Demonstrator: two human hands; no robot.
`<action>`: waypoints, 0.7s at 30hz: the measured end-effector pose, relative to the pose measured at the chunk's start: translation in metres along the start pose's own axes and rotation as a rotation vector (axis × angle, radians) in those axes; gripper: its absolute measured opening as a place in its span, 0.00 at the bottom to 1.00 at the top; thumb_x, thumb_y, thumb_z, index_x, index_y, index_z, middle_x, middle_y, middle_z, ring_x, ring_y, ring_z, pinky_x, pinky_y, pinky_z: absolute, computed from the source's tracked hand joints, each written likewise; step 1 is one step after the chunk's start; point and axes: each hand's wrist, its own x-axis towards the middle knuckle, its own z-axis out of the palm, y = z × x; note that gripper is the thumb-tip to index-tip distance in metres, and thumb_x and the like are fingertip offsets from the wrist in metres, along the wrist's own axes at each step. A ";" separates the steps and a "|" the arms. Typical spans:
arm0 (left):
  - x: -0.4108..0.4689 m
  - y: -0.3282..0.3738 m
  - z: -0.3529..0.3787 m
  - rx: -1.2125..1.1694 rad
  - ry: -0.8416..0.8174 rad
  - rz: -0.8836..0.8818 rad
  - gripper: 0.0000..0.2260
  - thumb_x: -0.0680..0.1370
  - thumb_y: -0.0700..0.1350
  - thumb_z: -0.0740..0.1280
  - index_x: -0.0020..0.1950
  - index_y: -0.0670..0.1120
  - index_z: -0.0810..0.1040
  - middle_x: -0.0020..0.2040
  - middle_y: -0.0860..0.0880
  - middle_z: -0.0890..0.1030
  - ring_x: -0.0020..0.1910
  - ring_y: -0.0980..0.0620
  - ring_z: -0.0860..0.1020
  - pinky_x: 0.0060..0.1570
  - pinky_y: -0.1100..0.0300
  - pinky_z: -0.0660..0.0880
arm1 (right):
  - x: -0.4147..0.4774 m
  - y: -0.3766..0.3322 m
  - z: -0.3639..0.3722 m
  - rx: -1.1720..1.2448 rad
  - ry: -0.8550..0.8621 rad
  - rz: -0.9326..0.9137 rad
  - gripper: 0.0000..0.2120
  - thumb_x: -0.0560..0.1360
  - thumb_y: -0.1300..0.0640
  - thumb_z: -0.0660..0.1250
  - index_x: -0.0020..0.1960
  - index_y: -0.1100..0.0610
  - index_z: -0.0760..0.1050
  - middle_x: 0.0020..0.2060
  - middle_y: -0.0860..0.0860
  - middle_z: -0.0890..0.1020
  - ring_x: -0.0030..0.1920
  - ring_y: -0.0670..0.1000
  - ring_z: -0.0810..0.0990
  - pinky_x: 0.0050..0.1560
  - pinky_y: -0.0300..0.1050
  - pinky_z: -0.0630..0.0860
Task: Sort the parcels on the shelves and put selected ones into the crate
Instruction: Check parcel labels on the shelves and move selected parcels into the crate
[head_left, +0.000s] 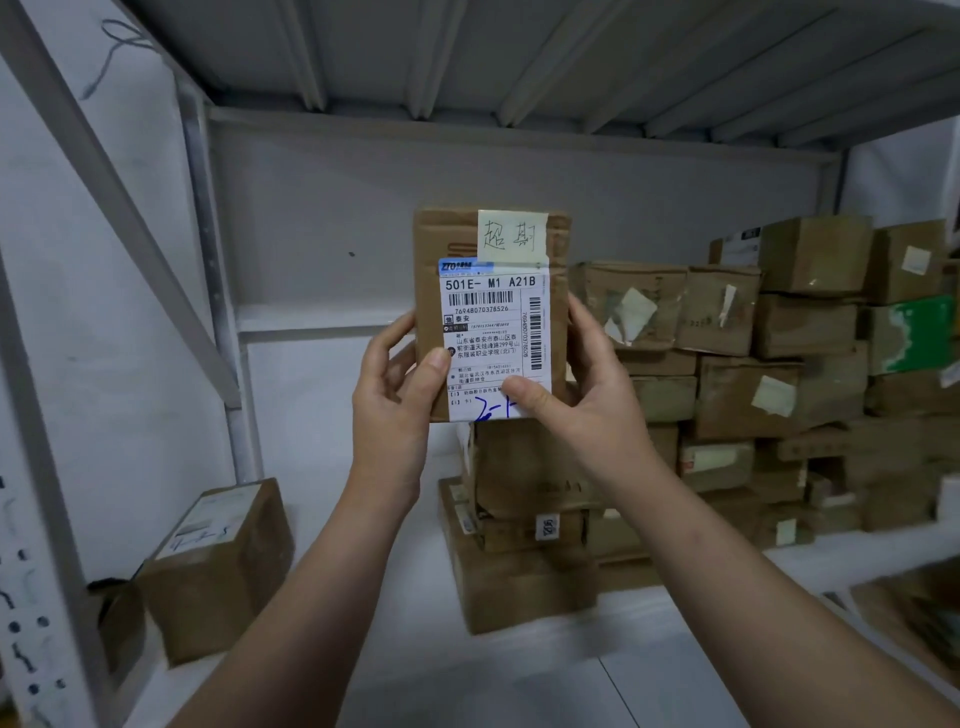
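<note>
A person holds a small cardboard parcel (491, 312) upright in front of a grey metal shelf (519, 649), raised clear of the shelf board, with its label side facing the camera. The left hand (397, 374) grips the parcel's lower left edge, thumb pressed on the front. The right hand (587, 384) grips the lower right edge, thumb lying across the bottom of the white shipping label (496, 338), which reads "501E- M1 A21B" above barcodes. A pale handwritten note (511, 236) is taped at the parcel's top. Directly behind it stands a short stack of boxes (519, 519). To the right, stacked cardboard parcels (805, 374) fill the shelf. One lone box (218, 566) sits at the left.
</note>
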 end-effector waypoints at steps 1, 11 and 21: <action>-0.009 0.000 0.009 -0.009 0.000 -0.012 0.19 0.71 0.51 0.66 0.62 0.53 0.71 0.54 0.48 0.83 0.51 0.52 0.83 0.41 0.63 0.79 | -0.008 -0.001 -0.009 -0.003 0.014 0.016 0.36 0.70 0.56 0.75 0.72 0.41 0.62 0.65 0.42 0.75 0.67 0.43 0.72 0.66 0.53 0.73; -0.105 -0.004 0.149 -0.131 -0.035 -0.130 0.14 0.79 0.38 0.64 0.61 0.52 0.71 0.57 0.41 0.81 0.55 0.48 0.81 0.48 0.62 0.79 | -0.094 -0.032 -0.160 -0.092 0.106 0.156 0.35 0.70 0.58 0.75 0.74 0.54 0.64 0.62 0.46 0.79 0.63 0.45 0.77 0.64 0.51 0.75; -0.223 -0.016 0.323 -0.245 -0.238 -0.325 0.16 0.79 0.37 0.63 0.67 0.43 0.69 0.55 0.44 0.81 0.49 0.55 0.81 0.47 0.64 0.78 | -0.208 -0.081 -0.339 -0.265 0.300 0.278 0.34 0.71 0.64 0.73 0.73 0.55 0.64 0.60 0.45 0.79 0.59 0.40 0.78 0.54 0.33 0.76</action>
